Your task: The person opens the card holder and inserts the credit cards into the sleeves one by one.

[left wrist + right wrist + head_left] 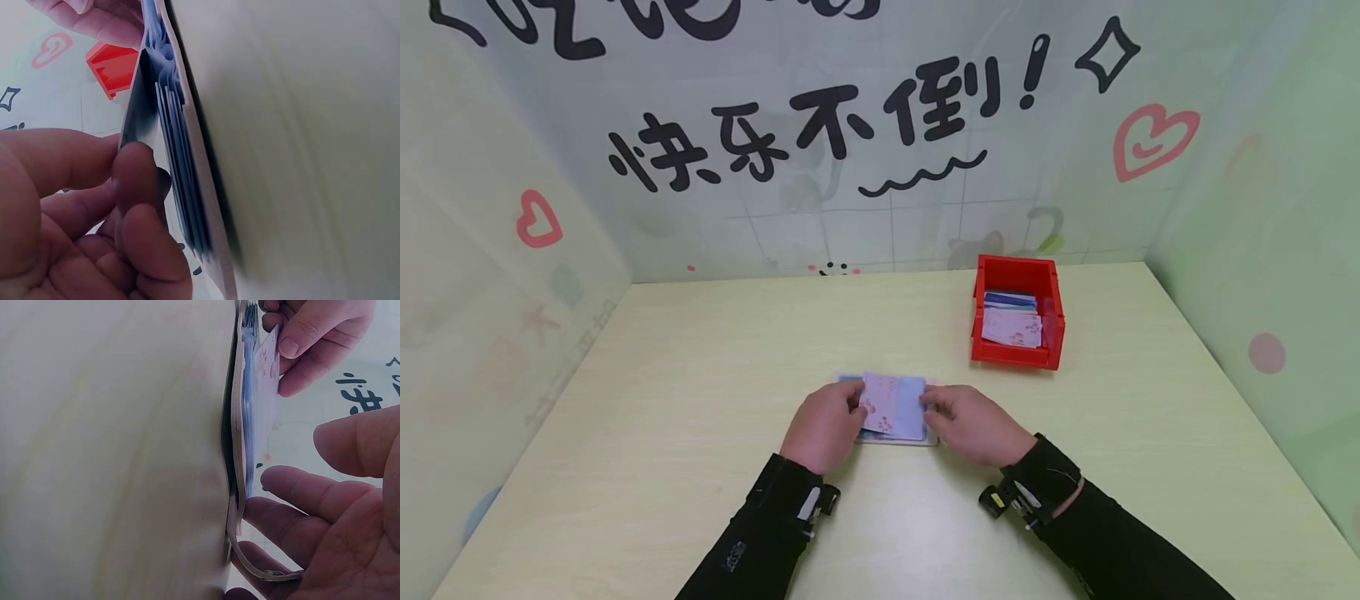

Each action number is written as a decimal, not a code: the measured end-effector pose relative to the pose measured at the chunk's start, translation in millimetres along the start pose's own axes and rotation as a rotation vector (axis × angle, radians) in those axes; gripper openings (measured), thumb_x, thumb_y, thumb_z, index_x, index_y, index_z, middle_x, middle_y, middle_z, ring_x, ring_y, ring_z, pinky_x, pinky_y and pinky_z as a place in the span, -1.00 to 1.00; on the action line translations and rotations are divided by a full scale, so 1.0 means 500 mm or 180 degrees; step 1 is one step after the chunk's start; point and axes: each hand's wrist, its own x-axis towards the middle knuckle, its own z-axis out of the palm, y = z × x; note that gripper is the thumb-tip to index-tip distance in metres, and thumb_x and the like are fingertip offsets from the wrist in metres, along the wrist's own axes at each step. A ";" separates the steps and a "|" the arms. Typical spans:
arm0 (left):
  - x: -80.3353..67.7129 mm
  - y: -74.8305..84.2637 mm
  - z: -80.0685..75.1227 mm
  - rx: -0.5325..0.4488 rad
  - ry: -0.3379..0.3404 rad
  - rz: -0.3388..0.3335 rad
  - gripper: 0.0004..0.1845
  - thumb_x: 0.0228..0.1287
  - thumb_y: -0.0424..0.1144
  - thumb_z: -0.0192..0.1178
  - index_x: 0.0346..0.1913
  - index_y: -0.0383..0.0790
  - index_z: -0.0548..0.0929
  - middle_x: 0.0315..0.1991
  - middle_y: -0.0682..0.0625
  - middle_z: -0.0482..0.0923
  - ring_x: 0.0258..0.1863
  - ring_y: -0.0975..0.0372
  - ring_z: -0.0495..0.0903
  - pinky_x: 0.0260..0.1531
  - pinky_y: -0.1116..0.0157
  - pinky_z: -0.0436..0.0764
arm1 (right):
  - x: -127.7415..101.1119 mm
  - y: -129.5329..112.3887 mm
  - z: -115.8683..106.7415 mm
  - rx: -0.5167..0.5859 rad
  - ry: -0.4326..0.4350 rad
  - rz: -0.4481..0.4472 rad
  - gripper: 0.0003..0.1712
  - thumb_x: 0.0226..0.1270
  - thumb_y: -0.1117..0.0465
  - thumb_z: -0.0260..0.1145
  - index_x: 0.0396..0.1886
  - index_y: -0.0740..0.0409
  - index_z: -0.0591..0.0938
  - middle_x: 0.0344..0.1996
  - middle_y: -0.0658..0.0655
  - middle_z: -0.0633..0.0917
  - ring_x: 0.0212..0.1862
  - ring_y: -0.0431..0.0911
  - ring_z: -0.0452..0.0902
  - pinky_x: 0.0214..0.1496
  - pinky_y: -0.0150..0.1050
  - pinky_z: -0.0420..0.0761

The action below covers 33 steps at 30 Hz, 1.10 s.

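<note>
A card holder (912,408) with blue-tinted clear sleeves lies open on the table in front of me. My left hand (823,425) pinches a pink patterned card (878,402) by its left edge, between thumb and fingers. That card is tilted over the sleeves, and the left wrist view shows a gap between it and the stacked sleeves (178,162). At the holder's right edge is my right hand (973,423), its fingertips touching the edge and its thumb apart from it. A strap with a snap button (272,574) passes by the right fingers.
A red open bin (1018,357) stands at the back right of the table, with several cards (1011,327) inside, pink and blue ones among them. Pale printed walls enclose the light wooden table (715,358) at the back and both sides.
</note>
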 end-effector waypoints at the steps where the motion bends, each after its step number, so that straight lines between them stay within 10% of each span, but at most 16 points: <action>1: 0.000 0.001 0.000 0.0011 -0.0006 0.0007 -0.55 0.52 -0.27 0.25 0.38 -0.31 0.62 0.03 -0.08 0.74 -0.16 0.14 0.62 -0.05 0.20 0.64 | 0.000 0.000 0.000 0.0006 -0.0002 0.0006 -0.48 0.55 0.14 0.33 0.44 0.09 0.60 0.50 0.06 0.53 0.55 0.07 0.40 0.53 0.10 0.47; 33: -0.002 0.033 0.018 0.0153 -0.0110 0.0188 -0.53 0.52 -0.24 0.23 0.38 -0.36 0.60 0.10 -0.15 0.76 -0.18 0.14 0.66 0.02 0.10 0.70 | 0.001 0.003 -0.007 0.0019 -0.0004 0.0137 -0.40 0.62 0.21 0.21 0.58 0.12 0.42 0.56 0.11 0.45 0.58 0.12 0.34 0.56 0.14 0.41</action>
